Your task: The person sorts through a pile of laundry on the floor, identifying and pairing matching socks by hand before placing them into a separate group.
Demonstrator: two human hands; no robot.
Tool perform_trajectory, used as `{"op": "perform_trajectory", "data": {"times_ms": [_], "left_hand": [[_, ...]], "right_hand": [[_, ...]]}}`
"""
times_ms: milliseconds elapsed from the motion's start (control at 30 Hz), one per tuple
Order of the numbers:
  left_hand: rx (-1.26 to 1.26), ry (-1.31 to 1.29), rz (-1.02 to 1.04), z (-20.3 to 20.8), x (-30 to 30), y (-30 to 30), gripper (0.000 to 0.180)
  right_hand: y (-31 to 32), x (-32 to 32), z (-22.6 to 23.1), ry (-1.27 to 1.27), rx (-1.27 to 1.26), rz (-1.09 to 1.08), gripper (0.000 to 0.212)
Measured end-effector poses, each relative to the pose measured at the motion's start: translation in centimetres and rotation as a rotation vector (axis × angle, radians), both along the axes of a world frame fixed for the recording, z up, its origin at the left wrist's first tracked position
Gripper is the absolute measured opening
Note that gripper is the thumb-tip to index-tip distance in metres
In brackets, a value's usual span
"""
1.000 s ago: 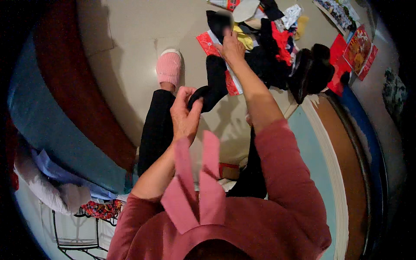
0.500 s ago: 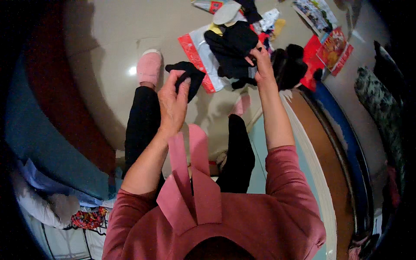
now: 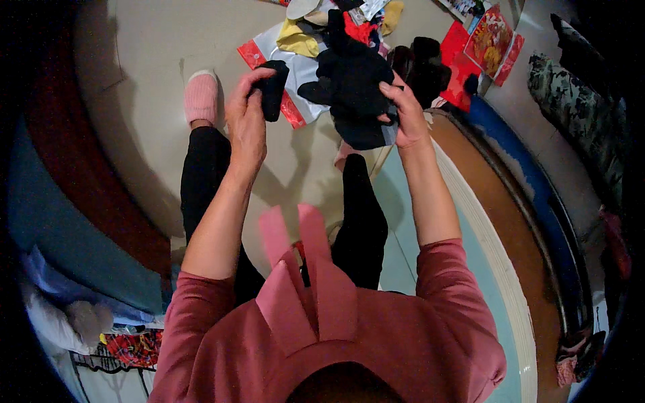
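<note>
A small folded black piece of cloth that looks like a sock point(image 3: 272, 91) is in my left hand point(image 3: 246, 127), pinched between thumb and fingers. My right hand point(image 3: 408, 114) grips a larger bunch of black socks point(image 3: 356, 84), thumb on top, with a grey patch showing at the lower edge. The bunch hangs over a white and red plastic bag point(image 3: 290, 111) on the floor. Yellow cloth point(image 3: 297, 39) lies on that bag, close to the bunch. How many pieces my right hand holds, I cannot tell.
Beyond the bunch lie red cloth point(image 3: 359, 28) and other small garments. Dark furry slippers point(image 3: 423, 70) and red printed packages point(image 3: 494, 40) are to the right. A pale blue board point(image 3: 463, 242) curves along my right leg. My pink slipper point(image 3: 201, 97) stands at left.
My left hand has moved left and slightly up with the black sock, now folded narrower. The bunch in my right hand has spread and hangs lower. The whole view has shifted slightly.
</note>
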State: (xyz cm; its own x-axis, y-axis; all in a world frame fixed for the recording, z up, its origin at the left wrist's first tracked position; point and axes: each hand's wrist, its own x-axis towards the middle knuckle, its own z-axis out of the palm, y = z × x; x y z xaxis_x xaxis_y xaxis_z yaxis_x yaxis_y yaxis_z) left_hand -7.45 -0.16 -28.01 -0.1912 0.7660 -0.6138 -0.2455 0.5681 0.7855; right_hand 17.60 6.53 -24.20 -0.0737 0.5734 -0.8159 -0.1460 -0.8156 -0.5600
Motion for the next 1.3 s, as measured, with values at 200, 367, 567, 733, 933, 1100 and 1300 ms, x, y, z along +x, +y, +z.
{"op": "perform_trajectory", "data": {"times_ms": [200,367,567,733,933,1100,1300], "left_hand": [[-0.157,-0.535,-0.011,1.5,2.6,0.0,0.031],[-0.152,-0.674,-0.243,1.5,4.1,-2.1,0.033],[-0.186,-0.552,-0.007,1.5,3.3,-1.9,0.032],[-0.192,-0.372,0.056,1.2,2.1,-1.3,0.037],[-0.031,-0.003,-0.009,1.8,2.5,-0.9,0.032],[-0.018,0.075,-0.128,-0.1,2.1,-2.0,0.022],[-0.034,0.128,-0.14,-1.1,2.1,-2.4,0.019]], "right_hand": [[-3.4,-0.9,2.0,-0.013,-0.126,0.1,0.038],[-7.7,0.7,-2.6,-0.157,0.25,0.615,0.04],[-9.0,3.0,-3.1,-0.421,0.309,1.152,0.037],[-7.8,9.4,-2.9,-0.331,0.001,0.202,0.04],[-5.1,12.9,0.2,0.167,-0.011,-0.51,0.047],[-4.8,11.3,1.3,0.162,0.046,-0.542,0.051],[-6.6,11.5,0.3,-0.04,-0.092,-0.45,0.045]]}}
